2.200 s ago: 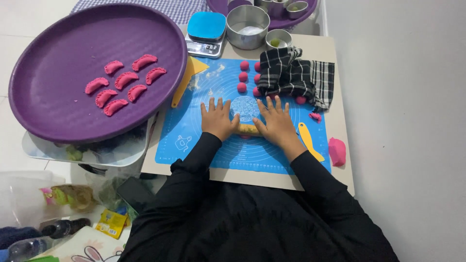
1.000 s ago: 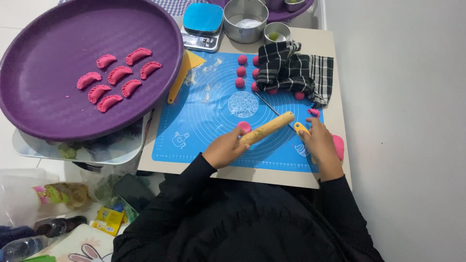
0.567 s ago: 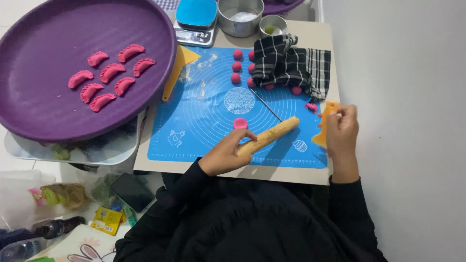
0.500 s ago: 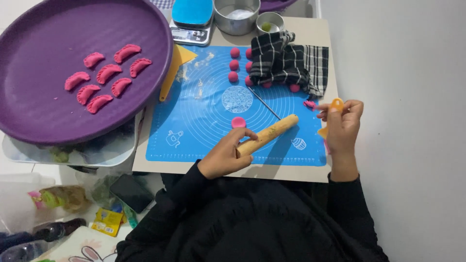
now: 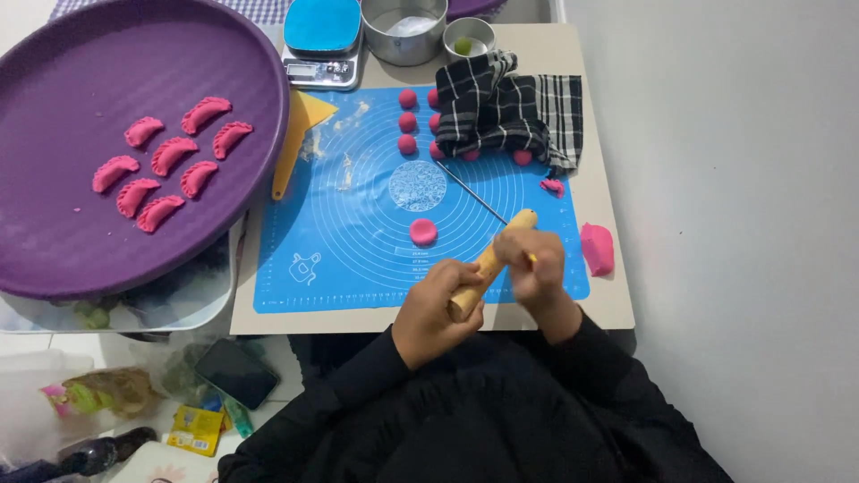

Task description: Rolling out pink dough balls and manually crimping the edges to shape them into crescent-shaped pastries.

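Observation:
My left hand (image 5: 437,302) grips the lower end of a wooden rolling pin (image 5: 484,266), held tilted just above the blue silicone mat (image 5: 340,241). My right hand (image 5: 535,266) closes over the pin's upper part, and a sliver of the yellow scraper it holds shows at its fingers. A flattened pink dough disc (image 5: 422,232) lies on the mat just left of the pin's tip. Pink dough balls (image 5: 408,121) sit at the mat's far side, some under a black checked cloth (image 5: 514,107). A pink dough lump (image 5: 597,248) lies off the mat, to the right of my right hand.
A big purple tray (image 5: 54,224) on the left carries several pink crescent dumplings (image 5: 170,156). Another yellow scraper (image 5: 300,125), a thin metal rod (image 5: 470,192), a blue-topped scale (image 5: 322,36), a metal bowl (image 5: 403,27) and a small cup (image 5: 470,38) lie beyond. A phone (image 5: 237,371) is on the floor.
My hands stopped rolling. The left lifted the rolling pin; the right picked the yellow scraper off the mat's right side and brought it to the pin. A flat dough disc now lies exposed.

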